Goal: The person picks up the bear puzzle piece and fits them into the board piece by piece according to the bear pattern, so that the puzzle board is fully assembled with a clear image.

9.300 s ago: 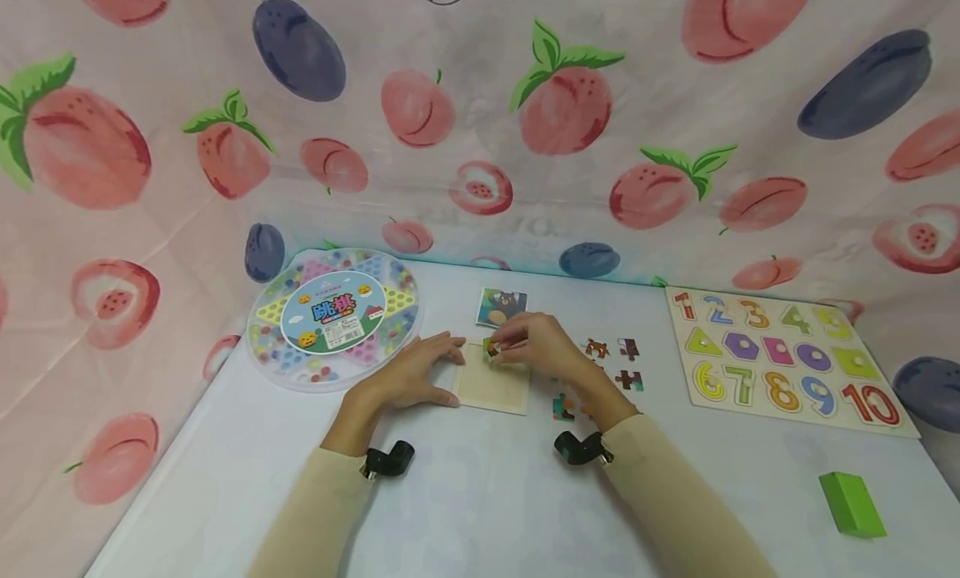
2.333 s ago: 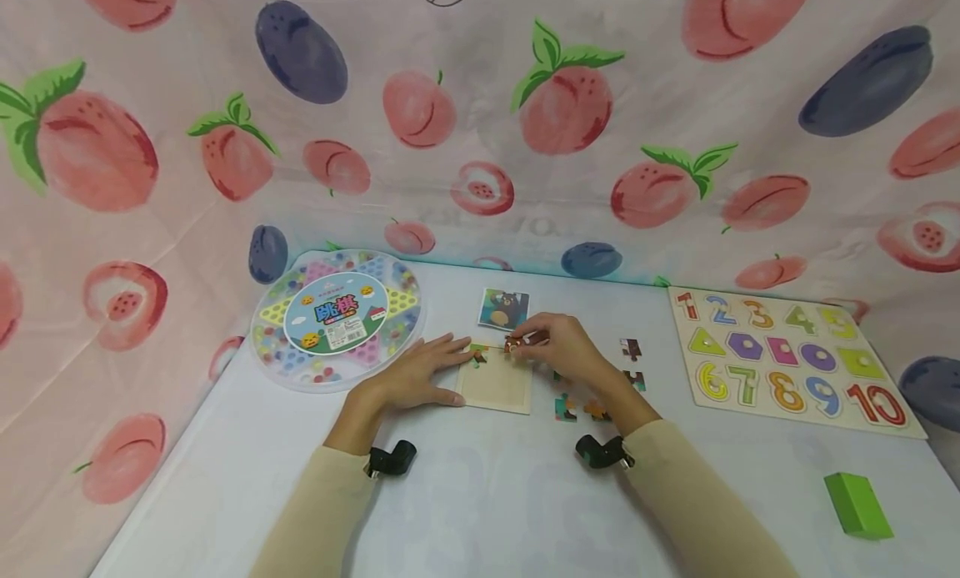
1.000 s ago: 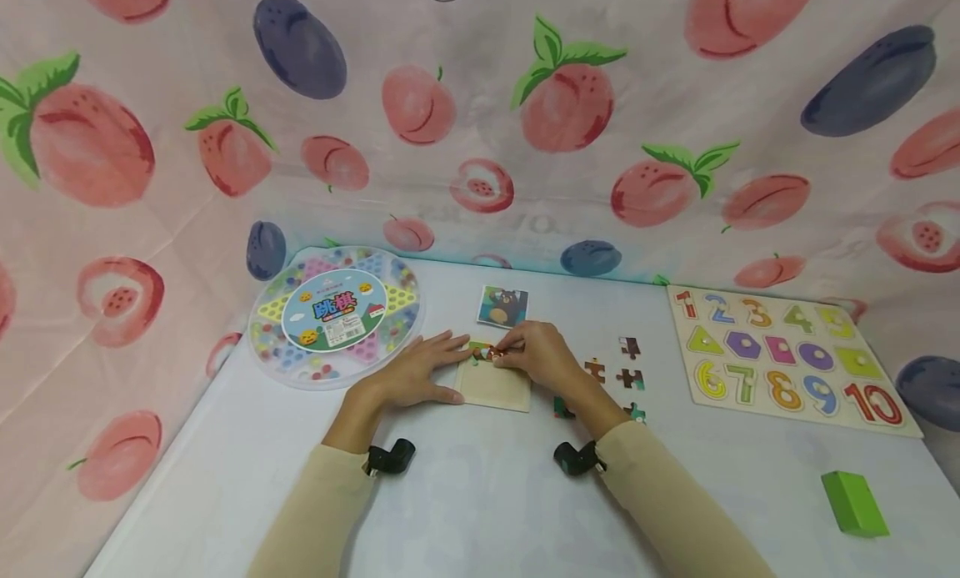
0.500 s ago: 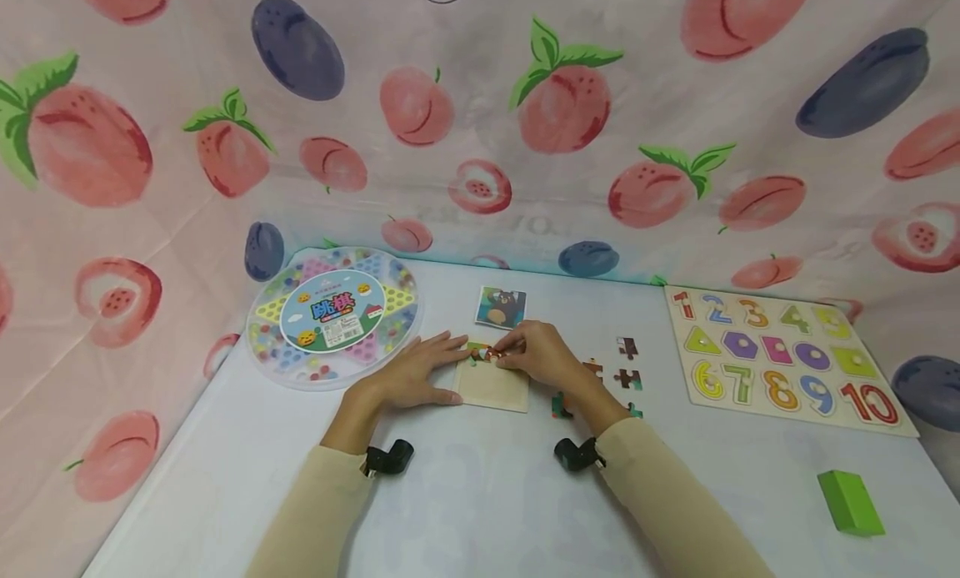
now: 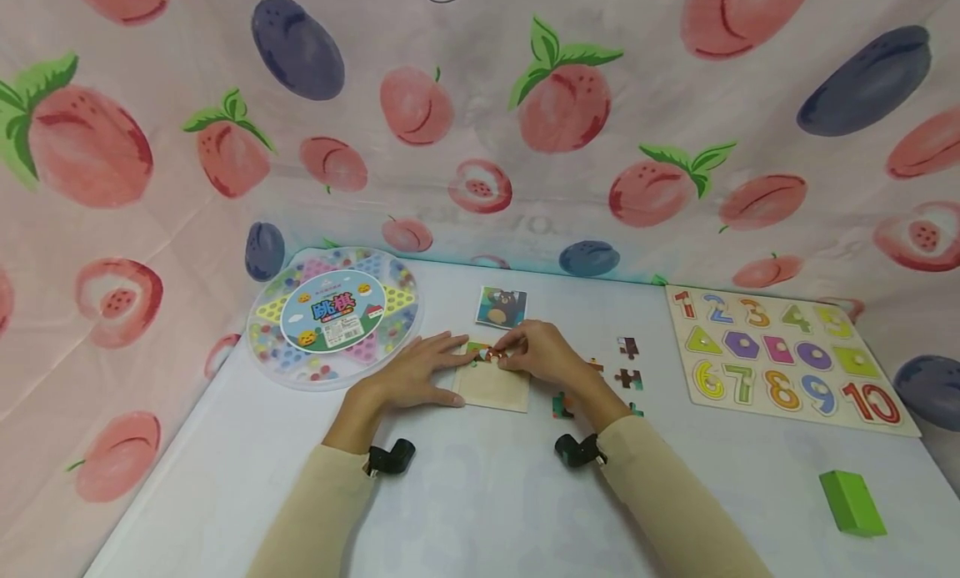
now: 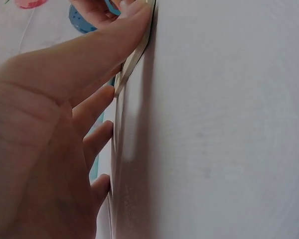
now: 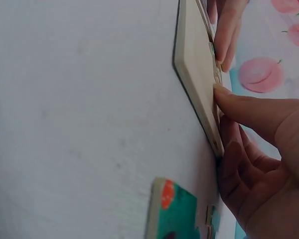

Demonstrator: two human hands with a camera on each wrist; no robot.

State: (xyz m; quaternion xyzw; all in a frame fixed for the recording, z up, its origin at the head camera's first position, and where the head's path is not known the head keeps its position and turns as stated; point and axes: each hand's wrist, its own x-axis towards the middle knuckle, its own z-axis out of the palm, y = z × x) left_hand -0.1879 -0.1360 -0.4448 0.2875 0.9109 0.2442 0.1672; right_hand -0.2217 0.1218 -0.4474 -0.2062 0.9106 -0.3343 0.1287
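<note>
A square pale wooden puzzle tray (image 5: pixel 491 389) lies on the white table between both hands. My left hand (image 5: pixel 408 374) lies at its left side, fingers extended; the index finger reaches the top and the thumb (image 6: pixel 114 37) touches the near corner. With thumb and fingertips my right hand (image 5: pixel 547 354) pinches a brown bear-face jigsaw piece (image 5: pixel 492 354) at the tray's top edge; the fingers partly hide it. A green jigsaw piece (image 5: pixel 476 346) sits just left of it, in the top left corner. Behind the tray is a bear picture card (image 5: pixel 501 308).
Loose jigsaw pieces (image 5: pixel 628 379) lie to the right, several partly behind the right forearm; a teal piece (image 7: pixel 179 214) shows in the right wrist view. A round Chinese checkers set (image 5: pixel 333 311) stands left, a number board (image 5: pixel 776 363) right, a green block (image 5: pixel 853 503) front right.
The green piece, earlier in my right hand, now sits in the tray's corner. My right hand has brought the bear-face piece from the right to beside it. My left hand stays put.
</note>
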